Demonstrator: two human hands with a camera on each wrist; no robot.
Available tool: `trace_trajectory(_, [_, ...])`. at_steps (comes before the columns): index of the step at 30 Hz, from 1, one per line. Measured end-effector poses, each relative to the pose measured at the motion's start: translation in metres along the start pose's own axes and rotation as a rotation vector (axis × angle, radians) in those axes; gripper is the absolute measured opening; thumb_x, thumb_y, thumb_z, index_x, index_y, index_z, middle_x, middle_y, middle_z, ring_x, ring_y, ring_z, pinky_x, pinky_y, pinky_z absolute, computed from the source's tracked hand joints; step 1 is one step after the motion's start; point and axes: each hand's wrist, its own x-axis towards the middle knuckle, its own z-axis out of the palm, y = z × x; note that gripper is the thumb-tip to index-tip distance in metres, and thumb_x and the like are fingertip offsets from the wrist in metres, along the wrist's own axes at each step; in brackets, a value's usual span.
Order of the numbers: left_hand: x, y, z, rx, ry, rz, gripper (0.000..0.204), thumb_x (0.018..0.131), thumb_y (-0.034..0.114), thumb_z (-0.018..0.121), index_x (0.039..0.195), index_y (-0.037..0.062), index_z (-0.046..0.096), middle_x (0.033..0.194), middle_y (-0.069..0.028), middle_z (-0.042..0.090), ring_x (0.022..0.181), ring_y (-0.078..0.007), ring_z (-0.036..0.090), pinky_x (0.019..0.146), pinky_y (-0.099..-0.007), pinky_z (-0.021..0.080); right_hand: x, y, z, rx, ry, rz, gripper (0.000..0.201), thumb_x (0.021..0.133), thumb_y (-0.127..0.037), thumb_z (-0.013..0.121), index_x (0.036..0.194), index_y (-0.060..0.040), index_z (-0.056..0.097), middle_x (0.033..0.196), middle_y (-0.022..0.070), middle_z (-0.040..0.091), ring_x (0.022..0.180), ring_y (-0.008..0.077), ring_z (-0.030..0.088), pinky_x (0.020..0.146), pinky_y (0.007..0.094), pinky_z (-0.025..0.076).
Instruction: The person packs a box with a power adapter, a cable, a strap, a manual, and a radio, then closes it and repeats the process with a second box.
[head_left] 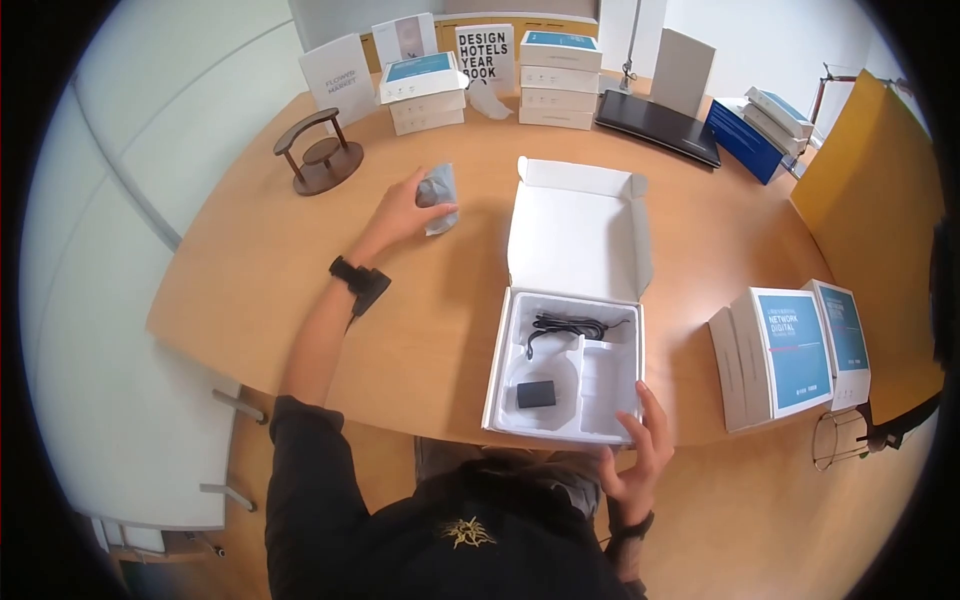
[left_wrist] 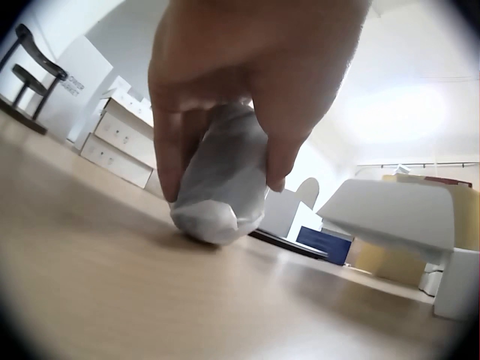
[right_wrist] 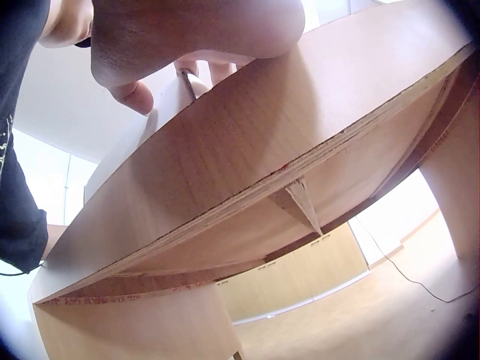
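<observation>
My left hand grips a small bundle in grey, crinkled wrapping to the left of the open box. Thumb and fingers lie on opposite sides of the bundle in the left wrist view, its lower end right at the tabletop; the wrapping hides what is inside. The white box has its lid folded back. Its moulded tray holds a coiled black cable and a small black block. Beside the box's near right corner, my right hand has loosely spread fingers and holds nothing.
A brown wooden stand is at the table's left. Stacked boxes, white books and a black laptop line the back. Blue-and-white boxes stand at the right. The table's near edge runs below my right hand.
</observation>
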Motion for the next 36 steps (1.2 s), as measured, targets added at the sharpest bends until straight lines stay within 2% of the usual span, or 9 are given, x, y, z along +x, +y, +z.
trace_trajectory(5, [-0.028, 0.091, -0.025, -0.165, -0.057, -0.109, 0.069, 0.084, 0.019, 0.087, 0.14, -0.0022, 0.053, 0.119, -0.0137, 0.071, 0.109, -0.0188, 0.069, 0.093, -0.0348, 0.056, 0.002, 0.001, -0.001, -0.007, -0.007, -0.009, 0.041, 0.07, -0.018, 0.072, 0.107, -0.0023, 0.07, 0.137, 0.0277, 0.062, 0.119, 0.047, 0.064, 0.091, 0.0457, 0.056])
trace_trajectory(8, [-0.048, 0.129, -0.024, -0.551, -0.142, 0.081, 0.065, 0.087, 0.016, 0.085, 0.141, -0.0014, 0.053, 0.12, -0.0126, 0.071, 0.108, -0.0176, 0.07, 0.093, -0.0331, 0.057, 0.001, 0.0, -0.002, -0.005, -0.029, 0.019, 0.04, 0.07, -0.018, 0.071, 0.106, -0.0022, 0.07, 0.136, 0.0277, 0.062, 0.119, 0.0467, 0.063, 0.091, 0.0458, 0.056])
trace_trajectory(12, [-0.074, 0.188, -0.003, -0.763, -0.456, 0.108, 0.066, 0.088, 0.017, 0.084, 0.142, -0.003, 0.051, 0.123, -0.0104, 0.068, 0.107, -0.0166, 0.068, 0.095, -0.0348, 0.057, -0.001, 0.002, 0.0, -0.011, -0.02, 0.01, 0.041, 0.071, -0.02, 0.071, 0.107, -0.0028, 0.071, 0.137, 0.0276, 0.062, 0.121, 0.046, 0.063, 0.092, 0.0458, 0.056])
trace_trajectory(17, [-0.076, 0.237, 0.03, -0.36, -0.962, 0.106, 0.067, 0.085, 0.03, 0.087, 0.132, -0.0052, 0.055, 0.114, -0.0133, 0.067, 0.104, -0.0212, 0.066, 0.092, -0.0355, 0.056, -0.001, 0.003, -0.001, -0.024, -0.021, -0.001, 0.04, 0.071, -0.021, 0.072, 0.107, -0.0037, 0.072, 0.137, 0.0269, 0.062, 0.122, 0.0454, 0.063, 0.096, 0.0482, 0.054])
trace_trajectory(21, [-0.084, 0.224, 0.073, -0.354, -0.79, 0.335, 0.068, 0.087, 0.037, 0.084, 0.129, -0.007, 0.056, 0.11, -0.0183, 0.066, 0.098, -0.0253, 0.065, 0.086, -0.0363, 0.054, -0.002, 0.005, 0.0, -0.026, -0.033, -0.028, 0.046, 0.073, -0.021, 0.072, 0.115, -0.002, 0.069, 0.137, 0.0274, 0.062, 0.122, 0.0467, 0.063, 0.099, 0.0498, 0.053])
trace_trajectory(23, [-0.086, 0.224, 0.082, -0.374, -0.846, 0.333, 0.065, 0.085, 0.037, 0.08, 0.118, -0.0115, 0.054, 0.108, -0.0298, 0.064, 0.1, -0.0384, 0.065, 0.09, -0.0437, 0.051, -0.006, 0.007, 0.005, 0.078, 0.043, 0.029, 0.055, 0.075, -0.022, 0.074, 0.124, 0.0, 0.063, 0.137, 0.0284, 0.062, 0.123, 0.0481, 0.062, 0.1, 0.0505, 0.052])
trace_trajectory(27, [-0.105, 0.221, 0.098, -0.15, -0.677, 0.49, 0.066, 0.085, 0.043, 0.077, 0.118, -0.0108, 0.056, 0.114, -0.0314, 0.062, 0.112, -0.0436, 0.058, 0.1, -0.0477, 0.045, -0.011, 0.008, 0.012, 0.283, 0.146, 0.129, 0.062, 0.076, -0.023, 0.074, 0.131, 0.0014, 0.058, 0.137, 0.0292, 0.062, 0.123, 0.0481, 0.063, 0.102, 0.0498, 0.052])
trace_trajectory(30, [-0.101, 0.221, 0.09, 0.048, -0.754, 0.503, 0.08, 0.089, 0.054, 0.074, 0.127, -0.0139, 0.054, 0.138, -0.0319, 0.053, 0.132, -0.047, 0.046, 0.112, -0.0487, 0.039, -0.003, 0.005, -0.001, 0.061, -0.003, 0.033, 0.061, 0.076, -0.023, 0.074, 0.13, 0.0009, 0.06, 0.138, 0.0287, 0.061, 0.124, 0.0462, 0.063, 0.102, 0.0482, 0.052])
trace_trajectory(36, [-0.083, 0.219, 0.088, 0.145, -0.854, 0.555, 0.079, 0.092, 0.062, 0.067, 0.101, -0.0162, 0.067, 0.134, -0.0293, 0.055, 0.137, -0.047, 0.039, 0.114, -0.049, 0.035, -0.003, 0.005, -0.001, -0.002, -0.033, 0.005, 0.059, 0.077, -0.024, 0.074, 0.13, 0.0003, 0.062, 0.14, 0.0274, 0.061, 0.123, 0.0455, 0.063, 0.102, 0.0478, 0.052])
